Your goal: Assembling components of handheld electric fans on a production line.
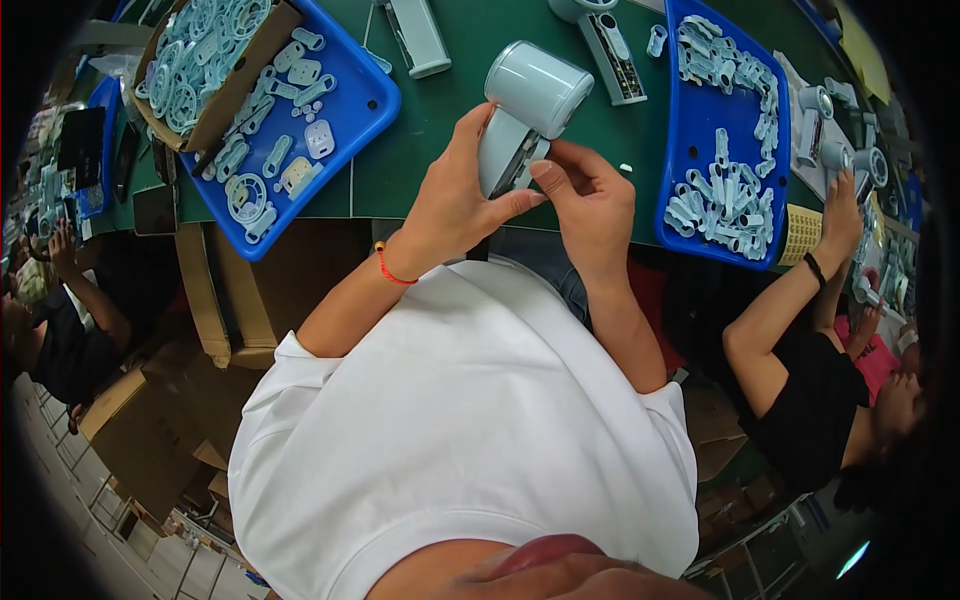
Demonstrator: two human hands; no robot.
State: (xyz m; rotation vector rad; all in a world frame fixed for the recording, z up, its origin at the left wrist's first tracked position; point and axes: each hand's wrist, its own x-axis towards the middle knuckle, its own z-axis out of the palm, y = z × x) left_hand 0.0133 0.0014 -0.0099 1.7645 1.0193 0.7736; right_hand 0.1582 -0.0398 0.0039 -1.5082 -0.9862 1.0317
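In my left hand is a pale blue, hair-dryer-shaped housing, with a thick glossy cylinder for a head and a short handle below. The fingers and thumb wrap round the handle, whose long side lies open and shows dark inner parts. My right hand is at that open side, thumb and forefinger closed together against it. Whatever small piece they pinch, if any, is hidden. A similar unit with an open handle lies beyond, and another pale handle lies to its left.
A blue tray on the left bears a cardboard box of pale rings and loose small parts. On the right, another blue tray holds several small pale pieces. A co-worker's hand works past it on the green table.
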